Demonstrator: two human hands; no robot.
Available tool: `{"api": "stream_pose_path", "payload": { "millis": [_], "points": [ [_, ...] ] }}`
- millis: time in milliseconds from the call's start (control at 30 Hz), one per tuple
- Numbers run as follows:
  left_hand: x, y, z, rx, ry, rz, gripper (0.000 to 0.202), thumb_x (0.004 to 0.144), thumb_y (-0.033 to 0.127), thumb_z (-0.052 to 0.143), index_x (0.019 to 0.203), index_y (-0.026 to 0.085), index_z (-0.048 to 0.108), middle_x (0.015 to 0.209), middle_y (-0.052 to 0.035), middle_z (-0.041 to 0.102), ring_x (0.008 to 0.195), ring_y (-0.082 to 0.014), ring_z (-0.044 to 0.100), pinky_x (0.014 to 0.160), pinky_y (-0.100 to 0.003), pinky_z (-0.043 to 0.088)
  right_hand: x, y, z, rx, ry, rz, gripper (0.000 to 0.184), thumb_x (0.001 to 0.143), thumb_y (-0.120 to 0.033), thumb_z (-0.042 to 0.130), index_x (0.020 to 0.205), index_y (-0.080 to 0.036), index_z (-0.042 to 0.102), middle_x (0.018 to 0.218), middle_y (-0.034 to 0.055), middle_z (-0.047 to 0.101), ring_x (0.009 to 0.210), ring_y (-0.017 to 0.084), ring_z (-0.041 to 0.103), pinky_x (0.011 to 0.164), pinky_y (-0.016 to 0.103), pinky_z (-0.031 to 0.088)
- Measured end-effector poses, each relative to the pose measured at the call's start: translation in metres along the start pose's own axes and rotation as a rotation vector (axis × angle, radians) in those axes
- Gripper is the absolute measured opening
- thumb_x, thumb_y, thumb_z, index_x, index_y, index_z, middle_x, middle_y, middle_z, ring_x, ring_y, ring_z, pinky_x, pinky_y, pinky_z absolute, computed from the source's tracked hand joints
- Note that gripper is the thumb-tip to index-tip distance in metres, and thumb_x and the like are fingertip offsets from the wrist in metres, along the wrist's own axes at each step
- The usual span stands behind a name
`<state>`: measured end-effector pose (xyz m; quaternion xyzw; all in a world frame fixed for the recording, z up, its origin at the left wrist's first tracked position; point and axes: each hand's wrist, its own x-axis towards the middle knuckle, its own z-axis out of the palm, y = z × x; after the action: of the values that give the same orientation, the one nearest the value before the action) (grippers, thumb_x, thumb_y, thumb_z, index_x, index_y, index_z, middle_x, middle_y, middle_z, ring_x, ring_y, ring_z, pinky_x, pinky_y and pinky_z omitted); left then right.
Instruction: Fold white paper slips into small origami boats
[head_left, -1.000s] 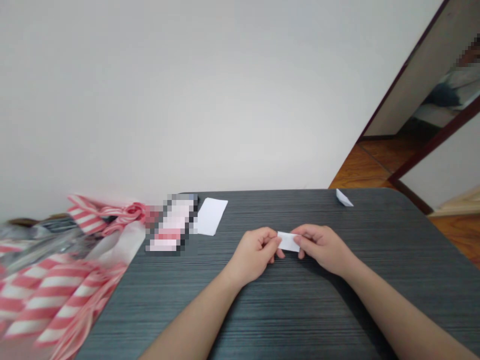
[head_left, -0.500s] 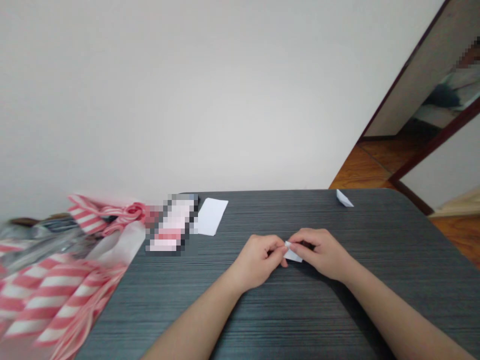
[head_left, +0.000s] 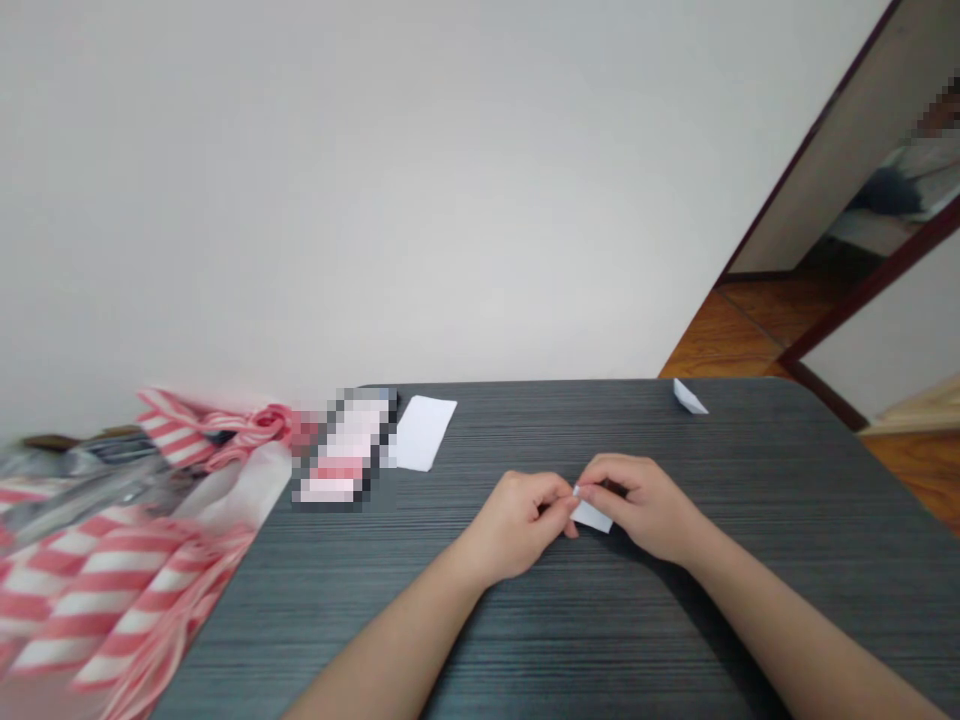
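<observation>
Between my two hands is a small piece of white paper (head_left: 594, 517), seemingly folded, just above the dark table (head_left: 495, 640). The fingertips of my left hand (head_left: 523, 522) pinch its left corner. From the other side, the thumb and fingers of my right hand (head_left: 636, 503) grip its upper edge, almost touching the left fingertips. The fingers cover much of the paper's top, so its folds there are hidden.
A flat white sheet (head_left: 424, 433) lies at the back left beside a pixelated phone-like object (head_left: 346, 447). A folded white paper piece (head_left: 689, 398) sits near the table's back right edge. Red-and-white striped cloth (head_left: 112, 585) is heaped left of the table. A wall (head_left: 480, 200) rises behind.
The paper between my hands has shifted slightly right and down, and more of its lower part shows. Both hands have barely moved and keep their pinch.
</observation>
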<state>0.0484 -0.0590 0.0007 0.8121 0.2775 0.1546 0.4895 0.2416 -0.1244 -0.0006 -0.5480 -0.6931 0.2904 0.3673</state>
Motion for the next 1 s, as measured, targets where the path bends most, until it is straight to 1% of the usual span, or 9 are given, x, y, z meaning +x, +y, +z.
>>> {"api": "stream_pose_path", "payload": {
  "millis": [267,500,733,1000],
  "points": [
    [0.0001,-0.0006,0.0,0.037,0.003,-0.007,0.034,0.094,0.03,0.049,0.072,0.016,0.071,0.061,-0.0007,0.067,0.05,-0.009,0.049,0.051,-0.019,0.033,-0.0004,-0.0003,0.0017,0.008,0.009,0.025,0.017,0.092,-0.024,0.058,0.078,-0.019,0.067,0.075,0.0019,0.067,0.07,0.016,0.06,0.066,0.026,0.045],
    [-0.0002,-0.0008,0.0004,0.033,-0.003,0.0,0.035,0.095,0.03,0.049,0.071,0.016,0.071,0.06,-0.0004,0.066,0.05,-0.0089,0.049,0.052,-0.019,0.034,0.0004,-0.0006,0.0017,0.016,-0.003,0.004,0.013,0.092,-0.023,0.057,0.085,-0.02,0.067,0.08,0.0029,0.068,0.075,0.017,0.061,0.07,0.027,0.046],
    [0.0006,-0.0006,0.0016,0.031,0.0,-0.008,0.034,0.095,0.03,0.049,0.071,0.016,0.069,0.064,-0.0009,0.069,0.051,-0.0091,0.05,0.052,-0.019,0.034,0.0001,0.0005,0.0032,0.035,0.01,-0.015,0.012,0.091,-0.02,0.057,0.082,-0.02,0.065,0.078,0.0024,0.065,0.072,0.016,0.059,0.068,0.027,0.044],
    [0.0009,0.0006,0.0021,0.044,0.016,-0.004,0.034,0.094,0.029,0.05,0.07,0.017,0.071,0.059,0.0004,0.067,0.048,-0.0082,0.049,0.051,-0.019,0.032,-0.0005,0.0001,0.0028,0.058,0.008,0.007,0.014,0.091,-0.019,0.056,0.08,-0.019,0.064,0.078,0.002,0.065,0.073,0.016,0.059,0.069,0.027,0.044]
  ]
}}
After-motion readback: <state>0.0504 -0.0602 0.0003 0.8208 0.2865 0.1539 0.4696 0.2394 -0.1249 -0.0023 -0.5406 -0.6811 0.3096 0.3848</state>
